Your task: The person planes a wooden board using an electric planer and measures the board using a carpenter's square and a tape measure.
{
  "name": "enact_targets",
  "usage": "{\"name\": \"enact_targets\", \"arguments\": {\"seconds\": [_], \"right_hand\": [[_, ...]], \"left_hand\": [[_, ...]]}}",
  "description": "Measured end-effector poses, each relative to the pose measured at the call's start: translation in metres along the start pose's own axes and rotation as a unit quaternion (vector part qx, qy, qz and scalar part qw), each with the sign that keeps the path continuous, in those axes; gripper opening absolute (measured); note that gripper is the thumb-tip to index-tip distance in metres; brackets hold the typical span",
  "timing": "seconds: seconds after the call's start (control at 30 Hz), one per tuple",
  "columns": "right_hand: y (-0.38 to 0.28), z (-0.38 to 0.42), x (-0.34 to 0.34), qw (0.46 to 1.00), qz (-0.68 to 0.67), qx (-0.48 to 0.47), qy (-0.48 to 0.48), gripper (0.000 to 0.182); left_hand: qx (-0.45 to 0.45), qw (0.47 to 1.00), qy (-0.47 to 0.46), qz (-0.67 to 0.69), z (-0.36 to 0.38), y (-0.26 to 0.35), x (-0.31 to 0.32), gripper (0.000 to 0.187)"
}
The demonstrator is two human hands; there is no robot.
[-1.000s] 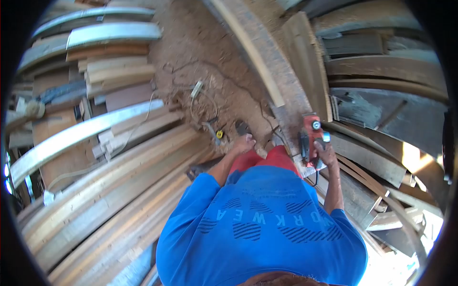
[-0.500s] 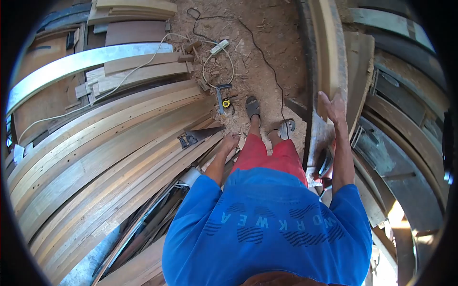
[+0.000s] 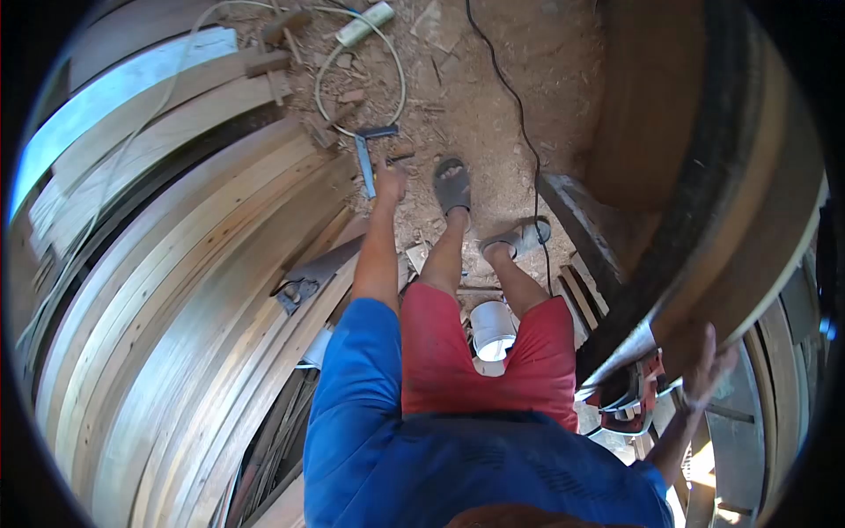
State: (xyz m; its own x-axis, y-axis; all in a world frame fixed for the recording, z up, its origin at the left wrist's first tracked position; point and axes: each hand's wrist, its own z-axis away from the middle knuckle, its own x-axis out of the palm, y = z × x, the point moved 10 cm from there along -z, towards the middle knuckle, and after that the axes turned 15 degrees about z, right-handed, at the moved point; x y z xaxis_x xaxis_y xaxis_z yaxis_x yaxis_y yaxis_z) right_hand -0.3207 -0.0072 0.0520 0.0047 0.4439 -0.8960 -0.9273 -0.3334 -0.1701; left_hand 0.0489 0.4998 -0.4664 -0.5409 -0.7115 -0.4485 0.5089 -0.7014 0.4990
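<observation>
My left hand (image 3: 390,182) reaches down to the floor, its fingers bunched beside the blue-grey blade of a try square (image 3: 364,164). It covers the spot where a yellow tape measure lay, and I cannot tell what is in its fingers. A small dark piece (image 3: 400,158) pokes out next to the fingertips. On the other side, my right hand (image 3: 707,370) has its fingers spread, right at the lower edge of a long wooden beam (image 3: 761,220). A red power tool (image 3: 635,396) sits to the left of that hand, under the beam's near end.
Long planks (image 3: 167,352) are stacked at the left, with a handsaw (image 3: 304,282) lying on them. A white power strip (image 3: 364,25) and a black cord (image 3: 510,97) lie on the shaving-covered floor. Between my legs stands a white bucket (image 3: 491,330).
My left hand has moved forward and down from beside the saw to the try square. My right hand has come back along the beam towards me. My body leans further forward.
</observation>
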Motion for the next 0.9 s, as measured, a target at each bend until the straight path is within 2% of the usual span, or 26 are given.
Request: {"name": "enact_targets", "arguments": {"seconds": [0.07, 0.17, 0.27, 0.3, 0.4, 0.5, 0.53, 0.6, 0.67, 0.7, 0.73, 0.77, 0.8, 0.87, 0.9], "right_hand": [[0.013, 0.003, -0.006, 1.000, 0.017, 0.009, 0.007, 0.050], [0.033, 0.013, -0.016, 0.998, 0.048, 0.043, 0.021, 0.051], [0.036, 0.016, -0.019, 0.995, 0.065, 0.060, 0.035, 0.051], [0.035, 0.017, -0.018, 0.995, 0.069, 0.063, 0.038, 0.051], [0.036, 0.018, -0.017, 0.994, 0.071, 0.076, 0.037, 0.051], [0.043, 0.024, -0.022, 0.993, 0.063, 0.085, 0.045, 0.052], [0.046, 0.024, -0.026, 0.994, 0.058, 0.084, 0.047, 0.052], [0.050, 0.028, -0.032, 0.993, 0.048, 0.090, 0.060, 0.052], [0.062, 0.034, -0.032, 0.992, 0.019, 0.107, 0.071, 0.053], [0.063, 0.033, -0.029, 0.991, 0.001, 0.114, 0.075, 0.053], [0.037, 0.021, -0.019, 0.996, 0.001, 0.072, 0.042, 0.054], [0.027, 0.019, -0.018, 0.997, 0.042, 0.014, 0.058, 0.055], [0.018, 0.021, -0.014, 0.993, 0.082, -0.047, 0.073, 0.056], [0.004, 0.012, -0.008, 0.991, 0.092, -0.067, 0.071, 0.057], [-0.008, 0.004, -0.004, 0.996, 0.062, -0.028, 0.052, 0.056]], "left_hand": [[-0.009, 0.996, 0.002, 0.088, -0.056, -0.009, 0.015, 0.071], [-0.072, 0.973, -0.005, 0.219, -0.120, -0.025, 0.025, 0.073], [-0.116, 0.931, -0.066, 0.339, -0.197, -0.082, 0.033, 0.053], [-0.079, 0.958, -0.073, 0.265, -0.215, -0.085, 0.031, 0.041], [0.012, 0.964, 0.085, 0.250, -0.217, -0.103, -0.006, 0.014], [-0.020, 0.970, 0.168, 0.176, -0.140, -0.051, -0.010, 0.015], [-0.041, 0.963, 0.165, 0.211, -0.117, -0.040, -0.012, 0.016], [-0.008, 0.983, 0.172, 0.067, -0.132, -0.087, -0.036, 0.013], [0.035, 0.979, 0.171, 0.109, -0.087, -0.055, -0.042, 0.014], [0.016, 0.982, 0.167, 0.090, -0.060, -0.044, -0.045, 0.018], [-0.006, 0.984, 0.161, 0.071, -0.040, -0.037, -0.050, 0.024], [0.161, 0.971, 0.172, -0.044, -0.024, -0.021, -0.057, 0.037], [0.319, 0.918, 0.177, -0.157, 0.004, -0.011, -0.056, 0.050], [0.245, 0.952, 0.140, -0.116, 0.049, -0.010, -0.058, 0.051], [0.209, 0.966, 0.123, -0.094, 0.086, -0.008, -0.052, 0.051]]}}
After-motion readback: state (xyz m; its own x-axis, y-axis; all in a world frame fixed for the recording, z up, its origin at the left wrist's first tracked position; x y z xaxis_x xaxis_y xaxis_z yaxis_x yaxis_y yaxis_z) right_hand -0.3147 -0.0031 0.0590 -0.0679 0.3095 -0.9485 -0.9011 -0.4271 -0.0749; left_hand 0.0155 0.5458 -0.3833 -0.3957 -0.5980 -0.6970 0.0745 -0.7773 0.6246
